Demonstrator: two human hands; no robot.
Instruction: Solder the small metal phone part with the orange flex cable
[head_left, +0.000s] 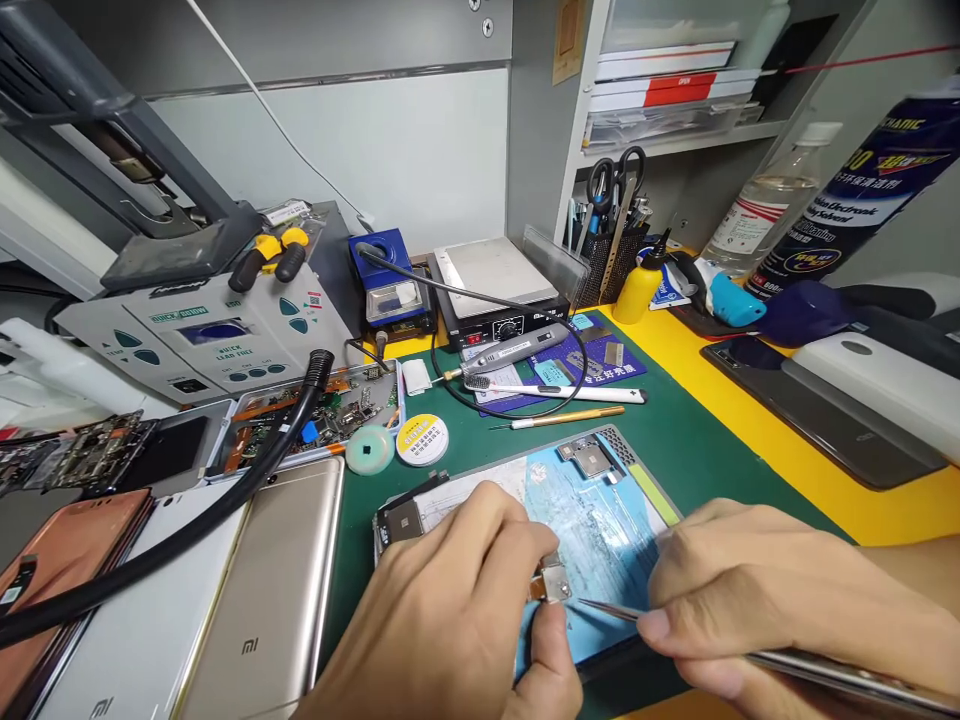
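Note:
Between the thumb and fingers of my left hand [465, 590] is a small silvery metal part with an orange flex strip [556, 582]. My right hand [757, 600] is closed round a pair of thin metal tweezers [814, 672]. Their pointed tip lies just right of the small part; whether it touches cannot be made out. Both hands are over a worn light-blue work plate [600, 520]. A small dark-framed metal part [590, 457] rests on the plate's far side. At its left corner sits another dark component [401, 522], partly behind my left hand.
Phones, including a gold one [266, 580], lie at the left under a black hose [247, 500]. Behind the plate are a round tin [421, 440], a brush [570, 393] and a hot plate [495, 275]. A dark phone [817, 410] and a spray can [862, 190] are at the right.

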